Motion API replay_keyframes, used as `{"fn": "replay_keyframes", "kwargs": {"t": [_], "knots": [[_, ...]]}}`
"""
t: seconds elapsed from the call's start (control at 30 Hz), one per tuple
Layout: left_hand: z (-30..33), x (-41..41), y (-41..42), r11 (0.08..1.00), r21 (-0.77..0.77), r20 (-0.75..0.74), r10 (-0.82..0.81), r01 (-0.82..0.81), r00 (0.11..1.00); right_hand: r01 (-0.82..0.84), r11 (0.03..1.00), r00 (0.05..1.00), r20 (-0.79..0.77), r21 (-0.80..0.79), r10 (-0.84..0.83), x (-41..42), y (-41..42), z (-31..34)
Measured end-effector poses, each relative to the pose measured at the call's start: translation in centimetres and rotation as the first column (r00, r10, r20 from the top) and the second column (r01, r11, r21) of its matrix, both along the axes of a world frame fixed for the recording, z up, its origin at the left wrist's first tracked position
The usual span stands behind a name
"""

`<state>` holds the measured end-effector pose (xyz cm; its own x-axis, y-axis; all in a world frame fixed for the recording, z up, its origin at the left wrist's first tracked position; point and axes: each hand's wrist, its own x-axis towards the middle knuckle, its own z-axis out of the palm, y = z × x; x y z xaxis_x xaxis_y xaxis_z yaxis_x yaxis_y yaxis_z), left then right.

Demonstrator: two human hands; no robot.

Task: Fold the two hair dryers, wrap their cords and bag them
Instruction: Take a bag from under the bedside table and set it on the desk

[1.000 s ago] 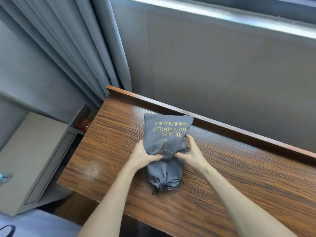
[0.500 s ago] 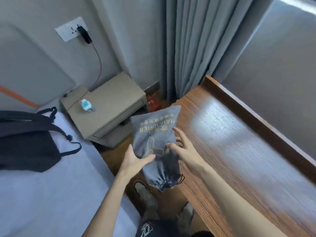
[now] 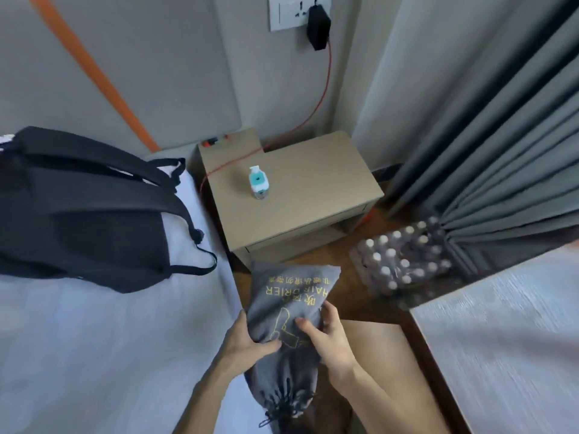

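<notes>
Both hands are holding the grey drawstring bag in mid-air, w/ the floor between bed and nightstand showing beneath it. The left hand is gripping the bag's left side, thumb lying across the front approx. at the yellow dryer logo, fingers hidden behind the cloth. The right hand is gripping the right side, thumb pressing on the front, fingers curling round the far edge. The bag is hanging w/ its cinched mouth toward the person, drawstring bunching & dangling at the bottom, and yellow "HAIR DRIER" lettering reading upside down near the far end. Its body is looking full (contents can't be seen, so no telling what's inside). The white bed is lying to the left, w/ a black backpack resting on it. Beyond the bag, a beige nightstand is standing against the wall, carrying a small teal-and-white bottle approx. at its middle. A black plug is sitting in the wall outlet, its red cable trailing down across the nightstand top. A wrapped pack of white-capped bottles is sitting on the floor by the grey curtain, and a table corner is showing at right, well apart from the bag.
</notes>
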<state>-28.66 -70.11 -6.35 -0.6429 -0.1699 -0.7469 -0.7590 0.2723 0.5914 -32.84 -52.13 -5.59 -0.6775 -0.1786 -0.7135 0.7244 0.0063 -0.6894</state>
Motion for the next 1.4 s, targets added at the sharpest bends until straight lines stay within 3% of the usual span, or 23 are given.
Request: {"fn": "replay_keyframes", "kwargs": {"t": [0.1,0.4,0.67,0.87,1.17,1.4], "knots": [[-6.7,-1.6,-0.8,0.999,-0.037,0.039,-0.032,0.034,0.999,0.047,0.998,0.998,0.036,0.039,-0.049,-1.5,-1.0,-6.3],[-26.5,-8.8,-1.2,0.988,-0.087,-0.038,-0.135,0.131,0.990,0.069,0.987,0.994,0.073,0.147,-0.081,-7.9,-0.1,-27.6],[-39.0,-15.2,-2.6,0.955,-0.238,-0.038,-0.190,0.175,0.981,0.082,0.994,0.982,0.164,0.065,-0.092,-13.6,-2.4,-40.8],[-44.3,-18.7,-2.8,0.945,-0.300,-0.031,-0.144,0.128,0.989,0.085,0.996,0.987,0.138,0.028,-0.088,-17.4,-3.0,-46.3],[-49.6,-22.6,-3.3,0.878,-0.458,-0.245,0.028,-0.141,0.969,0.107,0.983,0.992,0.089,-0.148,-0.094,-22.7,-5.9,-52.2],[-51.2,-26.1,-5.7,0.824,-0.540,-0.315,-0.012,-0.169,0.949,0.171,0.944,0.983,0.110,-0.284,-0.146,-25.0,-9.2,-55.3]]}}
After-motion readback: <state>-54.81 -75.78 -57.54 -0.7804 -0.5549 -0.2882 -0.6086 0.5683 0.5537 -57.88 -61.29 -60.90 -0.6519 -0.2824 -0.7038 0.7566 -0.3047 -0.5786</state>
